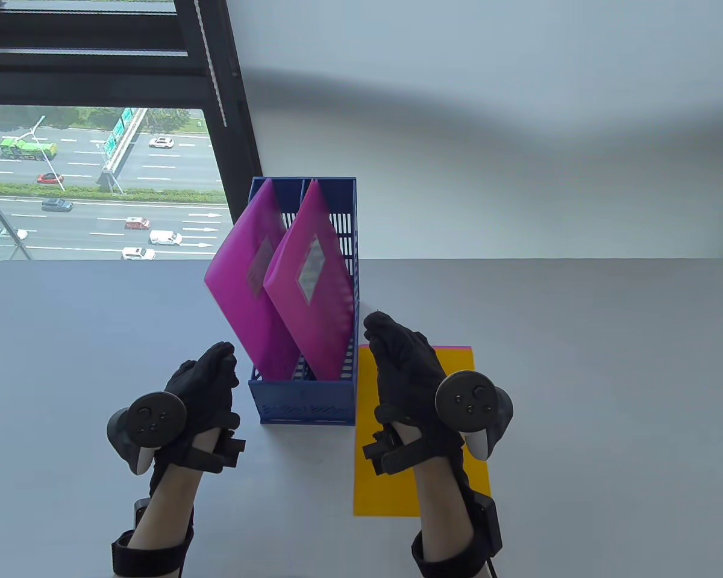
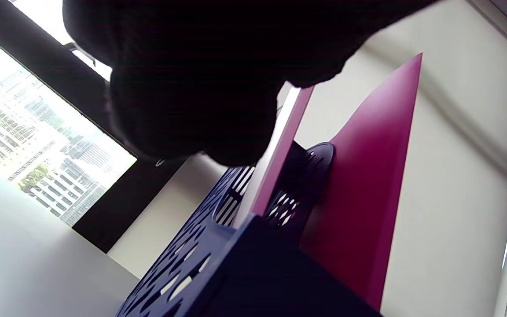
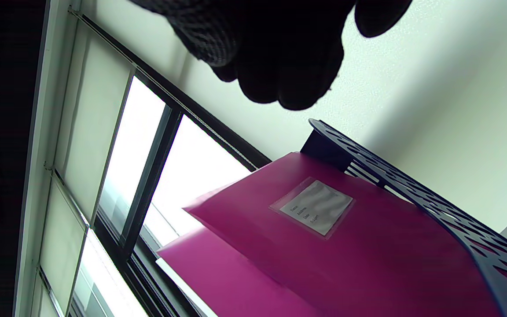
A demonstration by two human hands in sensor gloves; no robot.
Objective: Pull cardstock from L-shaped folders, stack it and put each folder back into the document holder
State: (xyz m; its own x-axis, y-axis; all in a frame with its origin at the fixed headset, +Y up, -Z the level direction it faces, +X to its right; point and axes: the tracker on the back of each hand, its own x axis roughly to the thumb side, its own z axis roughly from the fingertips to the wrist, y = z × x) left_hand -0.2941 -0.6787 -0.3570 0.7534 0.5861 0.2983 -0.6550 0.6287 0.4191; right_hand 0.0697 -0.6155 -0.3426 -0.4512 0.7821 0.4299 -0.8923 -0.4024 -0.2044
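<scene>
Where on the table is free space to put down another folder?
Bare table lies right of the yellow cardstock, and left of the left hand. It is crowded around the blue document holder, between both hands.

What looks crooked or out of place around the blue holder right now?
Both pink folders sit corner-down in the blue holder, tilted like diamonds and leaning out over its left side rather than standing square. The yellow cardstock lies flat with a pink sheet's edge peeking out, so the stack isn't flush.
</scene>
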